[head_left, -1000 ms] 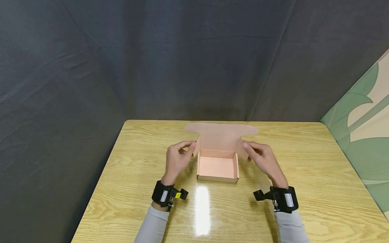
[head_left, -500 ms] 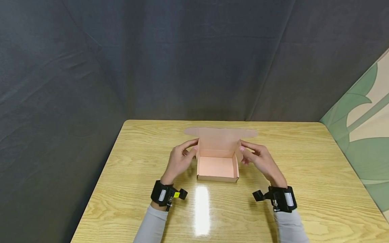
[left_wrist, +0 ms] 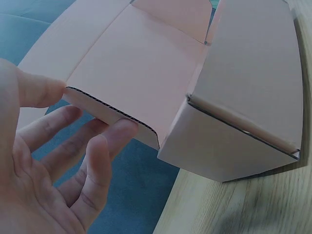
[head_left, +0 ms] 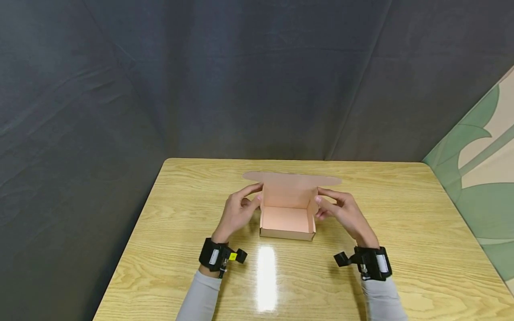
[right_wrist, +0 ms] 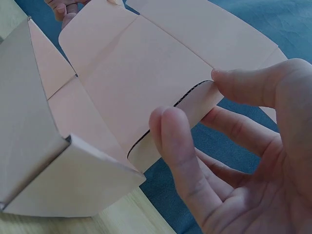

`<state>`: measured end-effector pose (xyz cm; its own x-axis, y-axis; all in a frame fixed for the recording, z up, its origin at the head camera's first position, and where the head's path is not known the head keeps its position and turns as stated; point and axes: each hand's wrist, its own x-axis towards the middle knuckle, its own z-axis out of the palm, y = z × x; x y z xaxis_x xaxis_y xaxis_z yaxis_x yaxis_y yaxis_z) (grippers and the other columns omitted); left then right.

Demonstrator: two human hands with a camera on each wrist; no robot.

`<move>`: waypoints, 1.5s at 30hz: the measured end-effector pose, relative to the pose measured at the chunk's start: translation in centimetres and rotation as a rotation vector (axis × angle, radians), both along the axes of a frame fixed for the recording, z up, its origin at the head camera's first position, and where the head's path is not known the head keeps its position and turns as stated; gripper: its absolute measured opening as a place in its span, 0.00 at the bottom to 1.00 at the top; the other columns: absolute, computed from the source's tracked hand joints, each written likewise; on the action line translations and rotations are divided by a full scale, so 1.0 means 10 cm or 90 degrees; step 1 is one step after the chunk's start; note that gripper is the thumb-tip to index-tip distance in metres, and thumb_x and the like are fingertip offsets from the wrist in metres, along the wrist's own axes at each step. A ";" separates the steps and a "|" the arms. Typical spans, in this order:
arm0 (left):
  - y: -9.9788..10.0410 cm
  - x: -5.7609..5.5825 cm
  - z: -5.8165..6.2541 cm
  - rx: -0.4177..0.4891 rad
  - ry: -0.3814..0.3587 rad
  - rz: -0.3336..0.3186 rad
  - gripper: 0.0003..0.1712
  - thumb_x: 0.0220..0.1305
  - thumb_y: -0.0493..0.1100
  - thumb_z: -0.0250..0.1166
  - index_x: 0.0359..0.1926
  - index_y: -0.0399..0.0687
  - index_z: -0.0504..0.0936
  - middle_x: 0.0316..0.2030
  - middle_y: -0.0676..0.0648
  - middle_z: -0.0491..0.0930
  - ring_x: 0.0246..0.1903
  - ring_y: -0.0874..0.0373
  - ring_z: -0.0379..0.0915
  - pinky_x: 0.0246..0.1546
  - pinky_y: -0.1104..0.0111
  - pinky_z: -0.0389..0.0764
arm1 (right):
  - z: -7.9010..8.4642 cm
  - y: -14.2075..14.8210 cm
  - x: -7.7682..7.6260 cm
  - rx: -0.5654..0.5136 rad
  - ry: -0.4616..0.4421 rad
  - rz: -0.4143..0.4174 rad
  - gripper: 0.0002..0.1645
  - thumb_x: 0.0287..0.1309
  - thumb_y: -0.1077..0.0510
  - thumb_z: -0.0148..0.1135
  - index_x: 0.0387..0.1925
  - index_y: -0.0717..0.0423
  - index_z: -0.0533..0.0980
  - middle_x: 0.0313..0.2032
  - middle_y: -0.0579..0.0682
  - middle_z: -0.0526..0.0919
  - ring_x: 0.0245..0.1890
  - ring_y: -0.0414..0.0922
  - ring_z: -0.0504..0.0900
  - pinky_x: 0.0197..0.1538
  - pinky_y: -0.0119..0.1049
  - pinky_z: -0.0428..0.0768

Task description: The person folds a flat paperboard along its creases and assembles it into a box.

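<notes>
A small cardboard box (head_left: 287, 234) sits on the table with its lid (head_left: 290, 192) raised at the back. The lid's front flap (head_left: 292, 179) spreads out beyond its sides. My left hand (head_left: 236, 213) holds the lid's left side flap (left_wrist: 95, 107), one fingertip at the fold corner and another digit against the flap. On the other side, my right hand (head_left: 348, 214) holds the right side flap (right_wrist: 199, 103) in much the same way. Both side flaps are folded inward from the lid panel. The inside floor (head_left: 285, 218) of the box is bare.
The wooden table (head_left: 192, 187) extends around the box on all sides. Behind it hangs a dark curtain (head_left: 257, 80). A green leaf-patterned cloth (head_left: 490, 169) lies along the right side. Black wrist cameras (head_left: 214, 256) are strapped to both wrists.
The lid has tilted forward and lower over the box. Both side flaps have folded inward from their spread position, and the hands have drawn slightly closer together.
</notes>
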<state>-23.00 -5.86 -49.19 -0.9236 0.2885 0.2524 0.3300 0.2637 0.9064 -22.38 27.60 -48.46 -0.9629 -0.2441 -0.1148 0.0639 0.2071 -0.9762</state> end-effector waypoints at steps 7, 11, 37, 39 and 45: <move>0.00 -0.02 -0.01 -0.011 0.003 0.000 0.23 0.80 0.40 0.62 0.71 0.44 0.80 0.65 0.38 0.83 0.23 0.43 0.84 0.18 0.73 0.68 | 0.01 0.00 0.01 -0.009 0.003 0.001 0.36 0.77 0.52 0.64 0.76 0.68 0.68 0.32 0.59 0.91 0.33 0.60 0.92 0.47 0.38 0.90; 0.00 -0.01 -0.01 -0.014 0.007 -0.002 0.23 0.80 0.40 0.63 0.71 0.44 0.79 0.66 0.38 0.82 0.23 0.41 0.84 0.18 0.73 0.69 | 0.02 -0.01 0.02 -0.017 0.006 0.000 0.36 0.77 0.53 0.64 0.75 0.69 0.68 0.31 0.59 0.91 0.32 0.57 0.92 0.46 0.36 0.90; -0.02 -0.02 0.00 -0.018 -0.054 -0.028 0.23 0.79 0.41 0.64 0.71 0.45 0.79 0.68 0.38 0.80 0.29 0.32 0.84 0.25 0.74 0.75 | -0.06 0.01 0.01 -0.012 0.023 0.013 0.35 0.72 0.57 0.69 0.73 0.69 0.71 0.47 0.70 0.87 0.32 0.54 0.92 0.41 0.52 0.91; -0.03 -0.02 -0.01 -0.020 -0.049 -0.029 0.23 0.79 0.41 0.64 0.71 0.45 0.79 0.67 0.39 0.80 0.27 0.33 0.82 0.25 0.74 0.74 | -0.07 0.01 0.00 -0.001 0.042 0.016 0.32 0.72 0.57 0.70 0.71 0.65 0.75 0.52 0.62 0.86 0.30 0.52 0.91 0.36 0.47 0.91; -0.04 -0.04 -0.04 -0.016 -0.042 -0.048 0.22 0.79 0.40 0.65 0.70 0.50 0.81 0.69 0.45 0.80 0.32 0.36 0.84 0.30 0.72 0.81 | -0.12 0.05 -0.03 -0.004 0.078 0.042 0.28 0.71 0.59 0.71 0.69 0.60 0.79 0.66 0.51 0.80 0.25 0.46 0.82 0.26 0.40 0.81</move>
